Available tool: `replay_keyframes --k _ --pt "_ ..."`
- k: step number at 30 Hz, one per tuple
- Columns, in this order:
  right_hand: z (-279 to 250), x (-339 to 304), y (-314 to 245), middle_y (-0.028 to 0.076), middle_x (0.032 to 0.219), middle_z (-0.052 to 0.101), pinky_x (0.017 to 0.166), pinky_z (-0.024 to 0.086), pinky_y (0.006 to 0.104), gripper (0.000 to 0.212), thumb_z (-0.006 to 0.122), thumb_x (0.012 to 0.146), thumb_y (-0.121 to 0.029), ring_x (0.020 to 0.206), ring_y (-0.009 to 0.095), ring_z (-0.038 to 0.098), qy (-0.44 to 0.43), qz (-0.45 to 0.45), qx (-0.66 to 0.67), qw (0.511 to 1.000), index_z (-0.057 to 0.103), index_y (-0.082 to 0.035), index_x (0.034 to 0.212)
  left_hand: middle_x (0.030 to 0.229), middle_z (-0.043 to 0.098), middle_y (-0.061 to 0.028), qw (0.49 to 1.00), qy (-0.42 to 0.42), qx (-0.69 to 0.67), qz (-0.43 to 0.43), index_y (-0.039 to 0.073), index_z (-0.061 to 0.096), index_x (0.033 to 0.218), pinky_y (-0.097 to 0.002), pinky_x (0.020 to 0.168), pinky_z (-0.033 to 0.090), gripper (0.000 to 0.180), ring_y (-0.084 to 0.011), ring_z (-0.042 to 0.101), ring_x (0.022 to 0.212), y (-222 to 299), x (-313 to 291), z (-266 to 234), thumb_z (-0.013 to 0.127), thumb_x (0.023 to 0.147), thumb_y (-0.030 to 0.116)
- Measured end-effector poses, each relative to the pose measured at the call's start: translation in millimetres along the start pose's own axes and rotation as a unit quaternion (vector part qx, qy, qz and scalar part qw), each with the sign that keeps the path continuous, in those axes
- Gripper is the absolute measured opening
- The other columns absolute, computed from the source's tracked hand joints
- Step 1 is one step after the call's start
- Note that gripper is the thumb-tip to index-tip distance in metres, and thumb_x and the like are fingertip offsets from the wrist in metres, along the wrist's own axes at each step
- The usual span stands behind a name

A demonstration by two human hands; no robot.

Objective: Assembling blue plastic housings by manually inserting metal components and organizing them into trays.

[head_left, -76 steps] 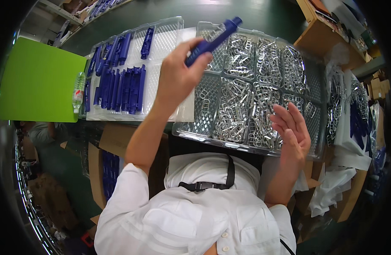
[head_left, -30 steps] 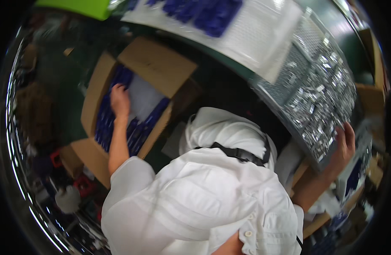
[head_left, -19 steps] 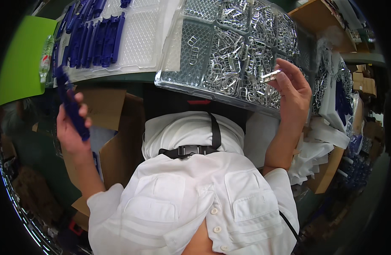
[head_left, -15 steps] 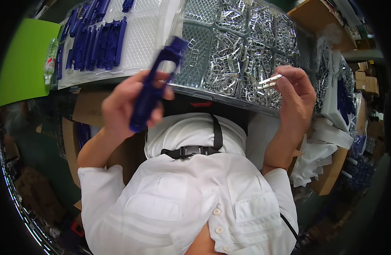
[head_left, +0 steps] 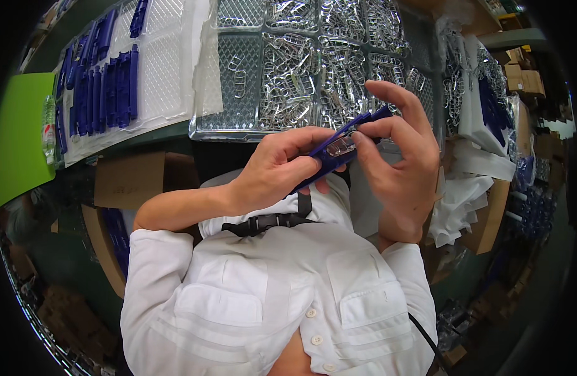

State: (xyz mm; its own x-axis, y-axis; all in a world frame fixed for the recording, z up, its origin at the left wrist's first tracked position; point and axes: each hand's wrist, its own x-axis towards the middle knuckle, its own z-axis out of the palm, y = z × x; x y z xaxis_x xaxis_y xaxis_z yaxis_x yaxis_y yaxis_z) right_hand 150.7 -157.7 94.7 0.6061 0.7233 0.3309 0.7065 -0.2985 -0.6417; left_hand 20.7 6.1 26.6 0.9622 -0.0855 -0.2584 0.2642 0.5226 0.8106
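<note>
My left hand [head_left: 273,164] is closed around a long dark-blue plastic housing [head_left: 328,165], which slants up to the right in front of my waist. A small shiny metal frame piece [head_left: 340,146] sits at the opening in the housing's upper face. Thumb and a finger of my right hand [head_left: 398,150] pinch at this metal piece and the housing's upper end, while another finger is raised free. Just beyond both hands, a clear compartment tray [head_left: 229,134] holds heaps of similar metal frame pieces [head_left: 290,81].
At the left, a white textured tray [head_left: 162,70] carries rows of blue plastic parts [head_left: 118,88]. Beside it are a green board [head_left: 22,135] and a small bottle [head_left: 48,135]. A cardboard box [head_left: 129,180] stands below the table edge; crumpled white sheeting [head_left: 461,207] lies at the right.
My left hand has brought the housing rightward and turned it. My right hand has moved left and down with the metal piece, which now meets the housing's opening. The view has shifted right.
</note>
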Motion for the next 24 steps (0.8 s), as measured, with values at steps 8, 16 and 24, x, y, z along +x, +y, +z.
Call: replay_keyframes --k 8,16,24 --pt "17.6 1.1 11.3 0.016 0.118 0.069 0.071 0.059 0.0379 0.013 0.076 0.078 0.003 0.096 0.03 0.071 -0.004 -0.025 -0.018 1.0 0.065 -0.001 0.083 0.112 0.073 -0.0114 0.999 0.038 0.013 0.036 0.001 0.053 0.145 -0.0237 0.069 0.057 0.048 -0.0102 0.069 0.082 -20.3 2.6 -5.2 0.048 0.097 0.0" --pt "33.2 -3.1 27.1 0.015 0.116 0.069 0.067 0.058 0.0393 0.016 0.077 0.08 -0.002 0.094 0.031 0.07 -0.063 -0.021 -0.007 0.998 0.061 -0.003 0.085 0.099 0.074 -0.0108 0.997 0.066 0.023 0.033 0.001 0.055 0.143 -0.0237 0.061 0.057 0.046 -0.0098 0.067 0.067 -38.9 -1.7 -10.7 0.046 0.098 0.002" --pt "45.6 -8.2 32.2 0.017 0.119 0.069 0.077 0.058 0.0404 0.016 0.076 0.081 0.002 0.101 0.034 0.07 -0.009 -0.025 0.054 0.998 0.062 -0.001 0.087 0.094 0.074 -0.0103 0.997 0.074 0.017 0.029 -0.002 0.06 0.137 -0.0231 0.058 0.055 0.041 -0.0087 0.066 0.064 -36.4 -3.3 -9.5 0.046 0.099 0.004"
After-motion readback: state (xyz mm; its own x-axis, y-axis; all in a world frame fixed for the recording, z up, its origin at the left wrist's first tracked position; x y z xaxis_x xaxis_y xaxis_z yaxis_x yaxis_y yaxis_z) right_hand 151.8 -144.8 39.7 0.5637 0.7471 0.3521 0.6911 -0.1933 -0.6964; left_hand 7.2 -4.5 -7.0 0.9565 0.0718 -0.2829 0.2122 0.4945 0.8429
